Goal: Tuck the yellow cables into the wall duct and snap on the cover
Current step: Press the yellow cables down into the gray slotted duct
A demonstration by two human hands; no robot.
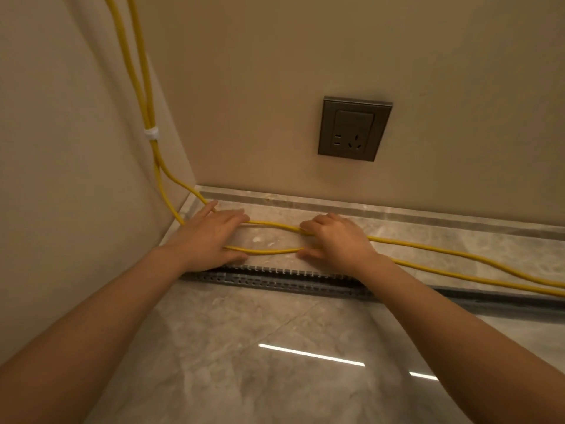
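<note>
Two yellow cables [269, 251] drop down the wall corner, then run rightward along the grey marble skirting. Between my hands they bow apart into a narrow loop. My left hand [211, 234] lies on them near the corner with its fingers stretched out straight. My right hand [339, 237] is a short way to the right, its fingers curled round the upper cable and its thumb by the lower one. Just below both hands, at the foot of the skirting, lies the open grey slotted duct [275, 280] with comb-like walls. Both cables are outside the duct.
A white clip [151, 133] binds the two cables on the left wall. A grey wall socket [354, 129] sits on the back wall above my right hand. Right of my right arm the duct continues as a smooth dark strip [489, 301]. Polished marble floor [275, 347] lies in front.
</note>
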